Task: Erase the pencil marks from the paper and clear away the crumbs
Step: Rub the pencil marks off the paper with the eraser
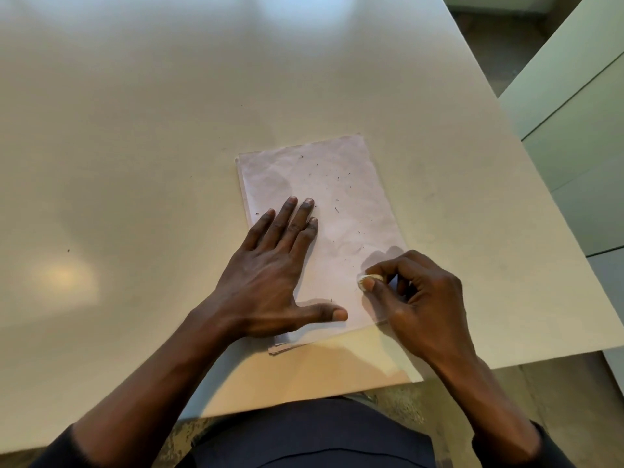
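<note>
fingers [287, 219] of the left hand [266, 278] lie straight and slightly spread, pressed flat on the white, faintly crumpled sheet of paper [341, 184]. its thumb stretches out to the right near the sheet's lower edge, and nothing is held.

the right hand [422, 298] curls its fingers [391, 265] and thumb tightly round a small whitish eraser [371, 276], pinching it so that only a little of it shows. the eraser touches the paper close to the sheet's lower right corner.

the paper lies right of the middle of the frame on the smooth cream tabletop [169, 130], turned a little askew. edges of more sheets peek out beneath its lower left corner, and a small punched hole shows near its left edge. tiny dark eraser crumbs [337, 209] are scattered over the upper and right parts of the sheet, beyond the left fingertips. whether any pencil marks remain cannot be told.

at the right of the frame stands a pale greenish cabinet [574, 113], apart from the tabletop. dark clothing [314, 437] fills the bottom middle.
</note>
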